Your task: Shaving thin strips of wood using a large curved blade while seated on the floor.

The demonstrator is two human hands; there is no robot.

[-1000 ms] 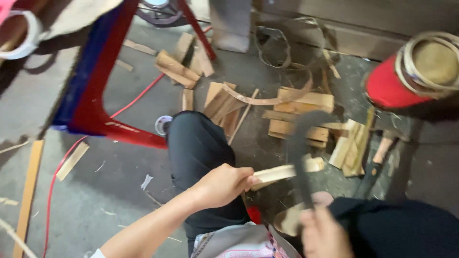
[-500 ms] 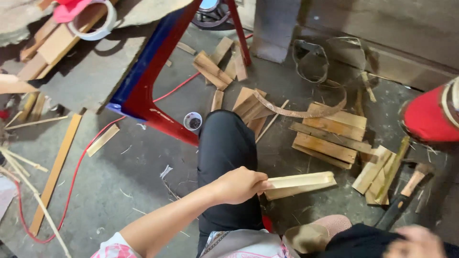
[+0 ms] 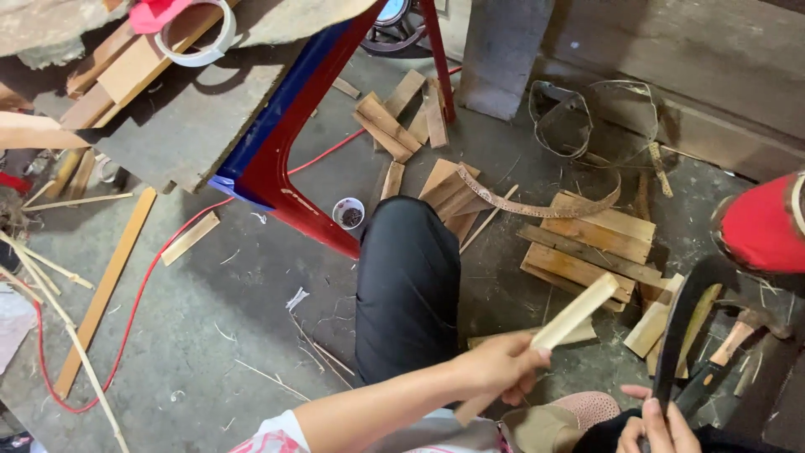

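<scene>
the left hand sits low in the view, at about 6 o'clock, its grip closed around the lower part of a pale wooden strip. the strip tilts up toward 1 o'clock, its free end in the air over the floor, just below a stack of wooden slats. the right hand is at the bottom edge near 5 o'clock, fingers wrapped on the handle of a dark curved blade that rises toward 12 o'clock; how tightly that grip closes is partly cut off by the edge of the view, but the blade is clearly held. strip and blade are near each other without touching.

a knee in black trousers fills the centre. at 10 o'clock stands a red and blue frame, with a roll of tape on the grey tabletop above it. a small white cup rests on the concrete floor beside the frame's foot. a red cable loops across the floor at 8 o'clock. a red cylinder sits at 3 o'clock.
</scene>
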